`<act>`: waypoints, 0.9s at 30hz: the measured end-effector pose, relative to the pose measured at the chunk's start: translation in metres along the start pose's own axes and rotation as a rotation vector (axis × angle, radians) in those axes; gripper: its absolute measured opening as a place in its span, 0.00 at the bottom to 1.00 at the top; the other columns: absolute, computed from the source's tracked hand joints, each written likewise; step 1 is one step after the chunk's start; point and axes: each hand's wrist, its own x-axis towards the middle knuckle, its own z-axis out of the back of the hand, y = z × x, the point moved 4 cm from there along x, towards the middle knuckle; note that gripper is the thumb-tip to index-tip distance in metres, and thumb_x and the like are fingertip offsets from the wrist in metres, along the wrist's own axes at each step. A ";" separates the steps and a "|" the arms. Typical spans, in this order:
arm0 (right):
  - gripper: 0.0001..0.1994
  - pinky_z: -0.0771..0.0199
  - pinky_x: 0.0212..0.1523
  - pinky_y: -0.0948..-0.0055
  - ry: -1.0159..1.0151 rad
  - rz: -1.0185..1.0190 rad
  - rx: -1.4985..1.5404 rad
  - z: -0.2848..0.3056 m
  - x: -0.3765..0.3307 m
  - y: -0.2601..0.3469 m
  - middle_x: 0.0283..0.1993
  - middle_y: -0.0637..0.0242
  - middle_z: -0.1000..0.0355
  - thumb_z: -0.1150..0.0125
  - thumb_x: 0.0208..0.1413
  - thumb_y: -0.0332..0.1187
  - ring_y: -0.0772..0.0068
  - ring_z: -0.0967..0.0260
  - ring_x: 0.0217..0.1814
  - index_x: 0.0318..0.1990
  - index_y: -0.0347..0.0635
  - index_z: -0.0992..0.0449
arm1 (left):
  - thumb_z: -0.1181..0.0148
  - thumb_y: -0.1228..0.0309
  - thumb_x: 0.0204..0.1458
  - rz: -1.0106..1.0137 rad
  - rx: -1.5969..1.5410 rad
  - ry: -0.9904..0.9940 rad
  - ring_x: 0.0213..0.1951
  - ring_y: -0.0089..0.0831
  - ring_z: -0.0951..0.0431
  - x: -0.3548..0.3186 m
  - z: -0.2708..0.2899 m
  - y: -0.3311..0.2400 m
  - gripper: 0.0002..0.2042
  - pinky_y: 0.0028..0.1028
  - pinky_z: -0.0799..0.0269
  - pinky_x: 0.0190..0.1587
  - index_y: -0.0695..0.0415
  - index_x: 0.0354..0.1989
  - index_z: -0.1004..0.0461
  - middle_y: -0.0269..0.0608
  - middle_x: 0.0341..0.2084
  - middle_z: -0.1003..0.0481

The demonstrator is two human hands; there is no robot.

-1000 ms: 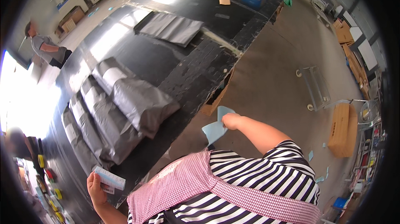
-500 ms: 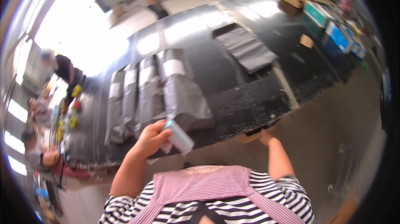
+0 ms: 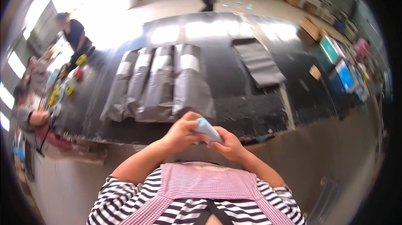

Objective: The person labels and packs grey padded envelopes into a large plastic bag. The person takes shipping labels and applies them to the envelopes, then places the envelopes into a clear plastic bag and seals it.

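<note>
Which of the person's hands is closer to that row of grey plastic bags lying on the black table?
The left hand. It sits just below the row of grey plastic bags, near their lower edge. The right hand is lower and further right, farther off.

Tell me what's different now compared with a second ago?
The right hand came in from the side and joined the left hand on the small pale blue-and-white roll, which the left hand raised to the chest; both now grip it. The grey mailer bags stayed in their row on the black table.
</note>
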 end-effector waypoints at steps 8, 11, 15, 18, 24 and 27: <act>0.20 0.22 0.38 0.71 -0.160 -0.070 0.783 -0.009 -0.017 -0.030 0.44 0.61 0.26 0.40 0.64 0.38 0.70 0.25 0.42 0.57 0.38 0.33 | 0.33 0.71 0.52 0.094 -0.117 0.012 0.35 0.30 0.23 -0.030 0.022 -0.002 0.24 0.32 0.24 0.42 0.56 0.59 0.30 0.43 0.53 0.34; 0.16 0.29 0.31 0.72 -0.177 -0.041 0.878 -0.012 -0.027 -0.050 0.39 0.61 0.28 0.46 0.67 0.41 0.72 0.30 0.32 0.52 0.38 0.32 | 0.35 0.78 0.51 0.040 -0.265 -0.088 0.31 0.23 0.26 -0.050 0.031 0.014 0.26 0.28 0.25 0.38 0.55 0.61 0.32 0.42 0.48 0.31; 0.17 0.37 0.32 0.70 -0.333 -0.085 1.181 -0.018 -0.043 -0.065 0.36 0.61 0.28 0.53 0.70 0.45 0.72 0.36 0.27 0.51 0.37 0.31 | 0.38 0.78 0.53 0.198 -0.378 -0.091 0.28 0.21 0.27 -0.075 0.055 0.032 0.24 0.26 0.25 0.35 0.56 0.60 0.31 0.39 0.42 0.27; 0.18 0.36 0.33 0.69 -0.493 -0.053 1.269 -0.023 -0.049 -0.057 0.36 0.61 0.29 0.52 0.69 0.44 0.72 0.36 0.28 0.52 0.37 0.31 | 0.40 0.78 0.55 0.007 -0.141 -0.068 0.33 0.22 0.24 -0.076 0.061 0.064 0.18 0.24 0.27 0.40 0.56 0.55 0.27 0.39 0.45 0.28; 0.19 0.35 0.35 0.68 -0.594 -0.088 1.407 -0.035 -0.067 -0.053 0.37 0.59 0.31 0.45 0.62 0.40 0.69 0.37 0.31 0.52 0.34 0.34 | 0.40 0.83 0.54 -0.063 -0.368 0.199 0.44 0.24 0.22 -0.057 0.023 0.091 0.20 0.28 0.24 0.51 0.56 0.55 0.28 0.46 0.62 0.38; 0.20 0.31 0.39 0.68 -0.719 -0.006 1.298 -0.018 -0.109 -0.058 0.42 0.55 0.25 0.43 0.63 0.43 0.67 0.29 0.36 0.54 0.35 0.29 | 0.43 0.86 0.55 -0.130 -0.465 0.376 0.44 0.24 0.20 -0.028 -0.014 0.072 0.17 0.26 0.24 0.48 0.58 0.53 0.27 0.45 0.64 0.39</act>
